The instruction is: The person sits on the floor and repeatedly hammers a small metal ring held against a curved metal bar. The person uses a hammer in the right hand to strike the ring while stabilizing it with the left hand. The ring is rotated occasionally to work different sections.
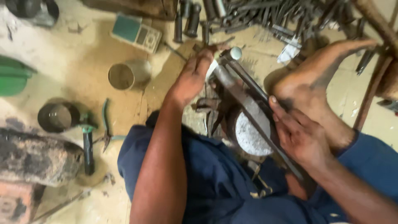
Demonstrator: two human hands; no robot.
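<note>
Head view, looking down at a person seated on a dusty floor in blue trousers [215, 182]. Left hand [191, 76] is closed around the far end of a long flat metal bar [248, 110], fingers curled over it near a rounded pale knob [235, 53]. Right hand [299, 135] grips the near part of the same bar, fingers wrapped over its edge. A thinner dark rod [253, 89] runs along the bar, touching it. The bar lies diagonally across a round grey block [248, 137] between the knees, resting on its top. A bare foot [315, 79] sits just beside the bar on the right side. To the left on the floor: an open metal tin [124, 75], a dark round can [58, 117], a green-handled hammer [88, 145], green-handled pliers [107, 126] near it, a small scale [137, 33] with a green top, and a green lid [12, 79] at the edge. A heap of dark metal rods [265, 16] lies at the top, well apart from the hands. A rough log [37, 157] sits lower left.
</note>
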